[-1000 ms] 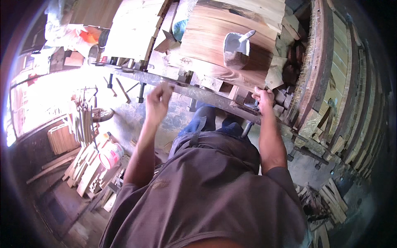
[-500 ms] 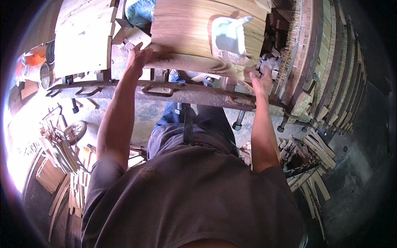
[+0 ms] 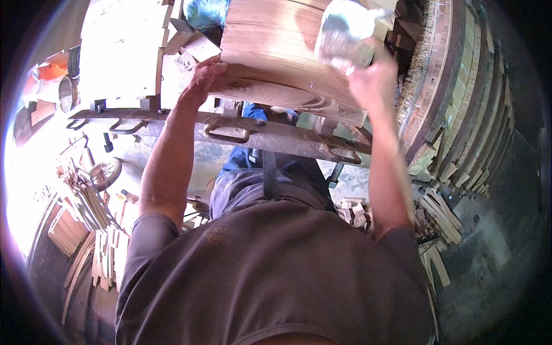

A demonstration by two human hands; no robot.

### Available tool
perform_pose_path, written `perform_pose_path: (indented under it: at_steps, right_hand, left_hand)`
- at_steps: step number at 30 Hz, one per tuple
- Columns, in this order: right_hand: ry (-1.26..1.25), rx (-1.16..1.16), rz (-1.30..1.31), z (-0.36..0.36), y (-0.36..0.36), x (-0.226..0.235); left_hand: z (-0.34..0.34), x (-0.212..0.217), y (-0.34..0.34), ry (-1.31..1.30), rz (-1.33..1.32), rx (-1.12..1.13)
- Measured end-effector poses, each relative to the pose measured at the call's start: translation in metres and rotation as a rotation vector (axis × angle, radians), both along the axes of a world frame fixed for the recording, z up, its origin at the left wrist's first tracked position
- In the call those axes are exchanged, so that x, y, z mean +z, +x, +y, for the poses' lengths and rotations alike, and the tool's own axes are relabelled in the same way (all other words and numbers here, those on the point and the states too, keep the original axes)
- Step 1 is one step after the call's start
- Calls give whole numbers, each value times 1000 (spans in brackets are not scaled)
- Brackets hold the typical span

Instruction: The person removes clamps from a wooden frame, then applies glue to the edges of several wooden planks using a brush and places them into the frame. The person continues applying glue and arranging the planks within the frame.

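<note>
A thick curved panel of joined wood strips (image 3: 270, 49) lies in front of me across the metal frame. At its near left corner, my left hand (image 3: 201, 81) is closed on the edge, with some fingers hidden. My right hand (image 3: 374, 80) is over the panel's right part, blurred by motion. Its fingers are closed at a white cut-off plastic jug (image 3: 345, 26) with a brownish, smeared lower part. The jug is also blurred, and I cannot tell whether it still touches the wood.
A metal clamp bar (image 3: 270, 133) with loop handles and bolts runs between me and the panel. Another pale panel (image 3: 121, 49) lies at the left. Curved laminated pieces (image 3: 448, 98) stand in rows at the right. Wood strips (image 3: 86, 201) are piled on the floor at the left.
My right hand has moved up from the panel's near right edge to the jug. The jug has shifted away and rightward. My left hand stays at the panel's left corner, its fingers now closed.
</note>
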State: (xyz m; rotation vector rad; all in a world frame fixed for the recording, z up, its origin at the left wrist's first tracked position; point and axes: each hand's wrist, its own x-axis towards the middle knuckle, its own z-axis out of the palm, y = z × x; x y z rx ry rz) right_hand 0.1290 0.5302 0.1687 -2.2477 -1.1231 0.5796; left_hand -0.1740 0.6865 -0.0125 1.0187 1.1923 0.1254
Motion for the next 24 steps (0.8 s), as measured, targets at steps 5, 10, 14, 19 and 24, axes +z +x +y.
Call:
perform_pose_path:
  at_steps: [5,10,14,19,24]
  right_hand:
    - [228,-76,167,75,78,-17]
    - [411,-151,376,84,103,-41]
    - [441,-421,268,-7,142,-105]
    - [-143,-760,440,-186,137,-204]
    - [-17,-860,980,-182,84,-211]
  left_hand:
    - [4,-40,-3,-83,24,-33]
    - [4,-26,9,-92,-2,16]
    - [6,-28,-5,-124,-22,-16]
    - [17,-2,13,-151,89,-120]
    - [22,-17,10,-163,76,-197]
